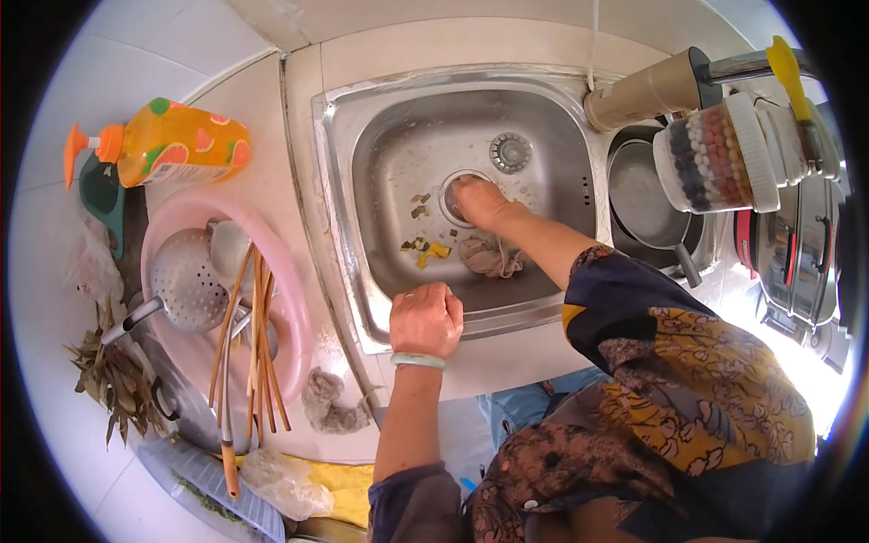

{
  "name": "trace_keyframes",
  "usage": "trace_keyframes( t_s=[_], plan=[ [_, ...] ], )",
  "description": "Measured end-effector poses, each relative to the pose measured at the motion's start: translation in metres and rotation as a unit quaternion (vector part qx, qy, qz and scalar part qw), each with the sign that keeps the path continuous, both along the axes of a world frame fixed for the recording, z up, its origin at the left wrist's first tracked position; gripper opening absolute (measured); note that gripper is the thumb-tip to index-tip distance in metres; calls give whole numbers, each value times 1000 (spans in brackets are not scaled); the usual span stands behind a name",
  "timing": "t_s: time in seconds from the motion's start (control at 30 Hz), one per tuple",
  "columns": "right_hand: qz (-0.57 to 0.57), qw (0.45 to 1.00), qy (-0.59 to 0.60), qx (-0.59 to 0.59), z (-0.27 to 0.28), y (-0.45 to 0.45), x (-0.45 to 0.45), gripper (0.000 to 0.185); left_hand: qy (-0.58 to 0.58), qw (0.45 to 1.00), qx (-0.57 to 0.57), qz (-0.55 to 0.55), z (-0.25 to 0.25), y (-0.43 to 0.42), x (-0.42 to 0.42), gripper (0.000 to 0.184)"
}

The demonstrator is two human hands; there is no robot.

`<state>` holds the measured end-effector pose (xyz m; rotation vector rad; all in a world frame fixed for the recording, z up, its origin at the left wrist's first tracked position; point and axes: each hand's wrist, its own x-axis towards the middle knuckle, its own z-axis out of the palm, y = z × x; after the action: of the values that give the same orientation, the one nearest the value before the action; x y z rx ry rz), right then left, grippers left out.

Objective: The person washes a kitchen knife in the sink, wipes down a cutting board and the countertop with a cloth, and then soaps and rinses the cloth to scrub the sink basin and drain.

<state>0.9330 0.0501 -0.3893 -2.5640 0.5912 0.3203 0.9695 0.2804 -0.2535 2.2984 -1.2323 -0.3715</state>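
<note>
In the steel sink (425, 127), my right hand (480, 201) reaches down to the round drain (447, 201). Its fingers are curled at the drain ring, and what they grip, if anything, is hidden. My left hand (425, 319), with a pale bangle on the wrist, is closed in a fist at the front rim, and nothing shows in it. A round metal strainer (510, 152) lies behind the drain. Close to my right forearm sits a crumpled brownish cloth (490, 258). Yellow and dark food scraps (434, 254) are scattered on the sink floor.
Left of the sink, a pink basin (300, 317) holds a perforated ladle (188, 279) and several chopsticks (263, 353). An orange pump bottle (186, 145) lies beyond it. To the right are a pan (647, 195) and a jar of coloured beads or beans (715, 158).
</note>
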Motion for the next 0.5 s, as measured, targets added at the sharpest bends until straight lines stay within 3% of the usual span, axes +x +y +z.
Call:
trace_keyframes(
  t_s=[0.1, 0.2, 0.23, 0.3, 0.5],
  plan=[
    [-21, 1000, 2, -2, -7, -1, -1, 19, -6, 1000, -8, 3, -1, -1, 0, 8],
    [-113, 983, -66, 132, 8, -3, -7, 18, -3, 1000, 1, 0, 1, 1, -1, 8],
    [-175, 950, -54, 254, 16, -6, -8, 17, -1, 1000, 5, -1, 1, -1, 0, 8],
    [-286, 826, -26, 486, 29, -5, -9, 16, -2, 1000, -8, 1, -1, -1, 0, 8],
    [-300, 716, -58, 627, 50, 17, -9, 16, -10, 1000, -8, 1, -1, 0, 0, 8]
  ],
)
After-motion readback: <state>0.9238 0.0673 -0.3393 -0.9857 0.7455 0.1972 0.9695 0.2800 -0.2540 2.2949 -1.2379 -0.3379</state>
